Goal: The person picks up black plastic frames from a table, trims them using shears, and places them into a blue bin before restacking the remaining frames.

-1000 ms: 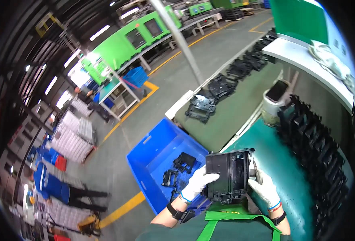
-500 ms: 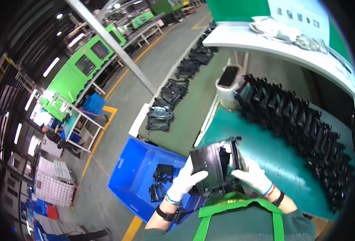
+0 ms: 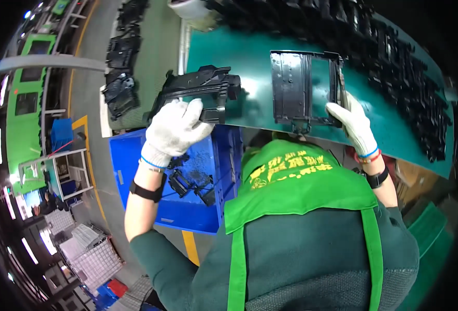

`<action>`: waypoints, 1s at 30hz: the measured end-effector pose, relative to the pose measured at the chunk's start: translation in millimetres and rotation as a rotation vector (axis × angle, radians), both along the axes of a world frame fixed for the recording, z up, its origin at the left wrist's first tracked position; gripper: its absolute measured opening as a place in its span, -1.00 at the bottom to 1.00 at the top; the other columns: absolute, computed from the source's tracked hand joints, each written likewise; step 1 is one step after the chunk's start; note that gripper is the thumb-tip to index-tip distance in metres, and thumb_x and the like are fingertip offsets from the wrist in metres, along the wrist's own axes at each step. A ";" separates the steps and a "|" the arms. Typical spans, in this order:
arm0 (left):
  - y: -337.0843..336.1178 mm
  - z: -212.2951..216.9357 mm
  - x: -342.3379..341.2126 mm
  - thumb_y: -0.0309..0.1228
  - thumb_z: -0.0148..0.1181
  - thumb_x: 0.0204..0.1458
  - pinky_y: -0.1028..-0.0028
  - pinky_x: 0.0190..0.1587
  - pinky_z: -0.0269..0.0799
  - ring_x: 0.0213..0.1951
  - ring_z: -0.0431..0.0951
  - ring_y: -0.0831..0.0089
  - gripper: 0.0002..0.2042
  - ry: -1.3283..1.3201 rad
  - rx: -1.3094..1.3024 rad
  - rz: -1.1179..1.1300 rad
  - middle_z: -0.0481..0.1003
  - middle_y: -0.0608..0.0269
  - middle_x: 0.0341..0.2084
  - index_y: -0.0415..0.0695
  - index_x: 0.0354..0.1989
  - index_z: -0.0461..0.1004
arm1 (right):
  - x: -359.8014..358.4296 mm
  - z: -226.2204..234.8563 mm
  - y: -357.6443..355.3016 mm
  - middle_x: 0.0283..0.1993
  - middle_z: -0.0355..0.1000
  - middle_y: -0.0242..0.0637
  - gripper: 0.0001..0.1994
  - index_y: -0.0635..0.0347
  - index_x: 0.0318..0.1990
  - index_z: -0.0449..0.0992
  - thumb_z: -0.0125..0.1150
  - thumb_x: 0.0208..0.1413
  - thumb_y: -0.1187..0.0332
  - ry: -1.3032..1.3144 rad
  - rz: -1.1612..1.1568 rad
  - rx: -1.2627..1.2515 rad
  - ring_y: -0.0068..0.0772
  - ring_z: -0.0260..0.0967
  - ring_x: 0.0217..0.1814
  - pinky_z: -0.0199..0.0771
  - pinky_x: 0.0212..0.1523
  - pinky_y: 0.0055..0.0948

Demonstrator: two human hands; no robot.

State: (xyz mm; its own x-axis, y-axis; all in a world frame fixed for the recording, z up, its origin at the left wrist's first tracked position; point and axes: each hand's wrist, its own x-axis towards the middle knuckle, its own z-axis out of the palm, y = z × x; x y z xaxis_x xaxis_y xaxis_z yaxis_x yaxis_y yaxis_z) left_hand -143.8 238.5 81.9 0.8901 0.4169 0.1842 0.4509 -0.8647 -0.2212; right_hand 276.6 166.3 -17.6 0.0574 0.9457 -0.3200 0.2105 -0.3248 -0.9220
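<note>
My left hand (image 3: 174, 132), in a white knitted glove, grips a black plastic frame (image 3: 197, 80) above the blue bin's far edge, between the conveyor and the table. The frame is tilted, and the glove covers part of its near side. My right hand (image 3: 357, 124), gloved too, has its thumb over the right side of a second black plastic frame (image 3: 291, 85) and its fingers behind. This frame shows a broad solid panel on the left and a rectangular opening on the right. It is held over the green tabletop (image 3: 249, 54); whether it touches the surface I cannot tell.
Below my left hand stands a blue bin (image 3: 128, 171) with several black parts (image 3: 179, 182) inside. More black frames (image 3: 121, 96) lie along a green conveyor belt (image 3: 154, 67) at the left. A long row of black parts (image 3: 394, 67) lines the table's far side. A white container (image 3: 192, 13) stands beside the conveyor.
My hands have moved apart: both were at one black frame assembly, and now each holds a separate frame. The view has tipped downward and shifted, showing more of my apron and body.
</note>
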 end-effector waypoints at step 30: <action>-1.9 -141.7 68.5 -0.41 0.35 0.13 0.41 0.14 0.49 0.10 0.54 0.33 -0.29 -1.281 -1.226 1.157 0.48 -0.02 0.15 -0.31 0.44 0.19 | 29.8 -27.0 -20.0 -0.28 0.49 -0.55 -0.59 0.22 0.10 0.54 0.37 0.20 0.16 0.042 -0.196 -0.146 -0.82 0.21 -0.45 0.14 -0.51 -0.74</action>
State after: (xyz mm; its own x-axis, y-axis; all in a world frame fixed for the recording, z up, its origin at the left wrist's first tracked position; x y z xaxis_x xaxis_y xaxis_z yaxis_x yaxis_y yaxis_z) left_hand -75.3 236.6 -59.8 -0.1654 0.9032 -0.3960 0.1594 0.4208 0.8931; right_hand 306.5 146.2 -44.6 0.2191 0.8615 -0.4581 0.0928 -0.4857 -0.8692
